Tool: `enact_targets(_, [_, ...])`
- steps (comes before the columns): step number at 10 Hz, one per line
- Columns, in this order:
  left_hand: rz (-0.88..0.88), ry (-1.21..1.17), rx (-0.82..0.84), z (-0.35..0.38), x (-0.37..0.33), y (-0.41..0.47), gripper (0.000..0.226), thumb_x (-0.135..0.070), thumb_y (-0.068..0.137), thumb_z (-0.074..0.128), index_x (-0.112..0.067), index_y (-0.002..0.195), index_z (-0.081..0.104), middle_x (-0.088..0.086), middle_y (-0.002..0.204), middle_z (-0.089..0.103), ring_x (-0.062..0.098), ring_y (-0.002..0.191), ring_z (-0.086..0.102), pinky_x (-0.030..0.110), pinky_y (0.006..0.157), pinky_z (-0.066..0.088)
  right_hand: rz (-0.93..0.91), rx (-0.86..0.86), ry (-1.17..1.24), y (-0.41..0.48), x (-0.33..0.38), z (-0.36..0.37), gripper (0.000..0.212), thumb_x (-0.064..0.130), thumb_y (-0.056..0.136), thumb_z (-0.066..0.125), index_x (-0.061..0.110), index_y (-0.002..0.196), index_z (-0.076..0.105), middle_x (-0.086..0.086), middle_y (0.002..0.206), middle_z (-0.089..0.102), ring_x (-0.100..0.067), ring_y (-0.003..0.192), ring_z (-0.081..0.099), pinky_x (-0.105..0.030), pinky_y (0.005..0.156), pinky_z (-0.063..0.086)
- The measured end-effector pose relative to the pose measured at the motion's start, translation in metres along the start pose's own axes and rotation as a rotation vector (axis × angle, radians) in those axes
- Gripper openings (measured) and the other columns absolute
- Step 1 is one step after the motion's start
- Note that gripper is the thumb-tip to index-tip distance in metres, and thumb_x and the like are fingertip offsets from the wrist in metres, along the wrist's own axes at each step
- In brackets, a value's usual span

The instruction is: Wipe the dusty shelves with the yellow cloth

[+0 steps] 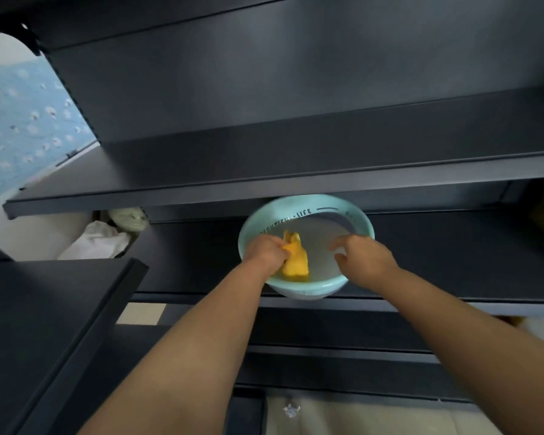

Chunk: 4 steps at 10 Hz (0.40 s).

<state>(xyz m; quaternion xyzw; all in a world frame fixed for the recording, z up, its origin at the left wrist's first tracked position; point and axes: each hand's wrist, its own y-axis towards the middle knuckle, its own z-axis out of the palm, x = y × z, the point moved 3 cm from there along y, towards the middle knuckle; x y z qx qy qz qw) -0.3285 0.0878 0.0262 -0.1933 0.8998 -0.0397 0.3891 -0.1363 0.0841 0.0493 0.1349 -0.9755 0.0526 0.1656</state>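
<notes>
While the left hand [266, 251] pinches the yellow cloth [294, 260] in the basin [305, 211] at the shelf [453, 252] front edge, the right hand [366, 260] keeps its fingers [339, 245] loosely spread. Wiping's all ahead, I reckon.

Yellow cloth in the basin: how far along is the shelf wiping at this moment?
Done: the round pale-green plastic basin holds water and stands on a dark metal shelf. In hand: the left hand grips the wet yellow cloth in it; the right hand hovers beside, holding nothing. Left: wringing and wiping the shelves.
</notes>
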Motion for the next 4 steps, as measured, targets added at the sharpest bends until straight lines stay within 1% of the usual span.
enact_targets(1, [0.002, 0.129, 0.007, 0.007, 0.005, 0.009, 0.02, -0.024, 0.087, 0.064, -0.022, 0.104, 0.074, 0.001, 0.106, 0.071, 0.021, 0.1, 0.065, 0.03, 0.09, 0.052, 0.033, 0.007, -0.004, 0.006, -0.005, 0.002, 0.034, 0.023, 0.094, 0.046, 0.034, 0.123, 0.062, -0.001, 0.12, 0.065, -0.025, 0.106, 0.063, -0.038, 0.091, 0.051])
enact_targets(2, [0.013, -0.017, -0.043, 0.013, 0.001, 0.021, 0.023, -0.018, 0.091, 0.059, -0.017, 0.111, 0.071, 0.003, 0.113, 0.069, 0.023, 0.107, 0.062, 0.03, 0.095, 0.048, 0.061, 0.009, -0.014, 0.01, -0.007, 0.001, 0.034, 0.025, 0.095, 0.047, 0.034, 0.124, 0.061, 0.0, 0.124, 0.063, -0.025, 0.11, 0.062, -0.037, 0.092, 0.05])
enact_targets(3, [0.031, -0.154, 0.041, 0.026, -0.007, 0.035, 0.042, -0.01, 0.093, 0.056, -0.019, 0.135, 0.054, 0.0, 0.136, 0.057, 0.022, 0.124, 0.053, 0.035, 0.107, 0.041, 0.086, 0.015, -0.01, 0.013, -0.009, 0.002, 0.035, 0.024, 0.094, 0.046, 0.035, 0.126, 0.059, -0.001, 0.122, 0.065, -0.024, 0.108, 0.063, -0.037, 0.09, 0.051])
enact_targets(4, [0.032, -0.163, 0.107, 0.036, -0.008, 0.043, 0.044, -0.005, 0.093, 0.05, -0.022, 0.134, 0.054, 0.003, 0.138, 0.054, 0.025, 0.123, 0.053, 0.039, 0.105, 0.044, 0.09, 0.015, -0.002, 0.015, -0.009, 0.002, 0.034, 0.026, 0.095, 0.048, 0.036, 0.125, 0.058, -0.001, 0.12, 0.065, -0.023, 0.105, 0.064, -0.037, 0.087, 0.053])
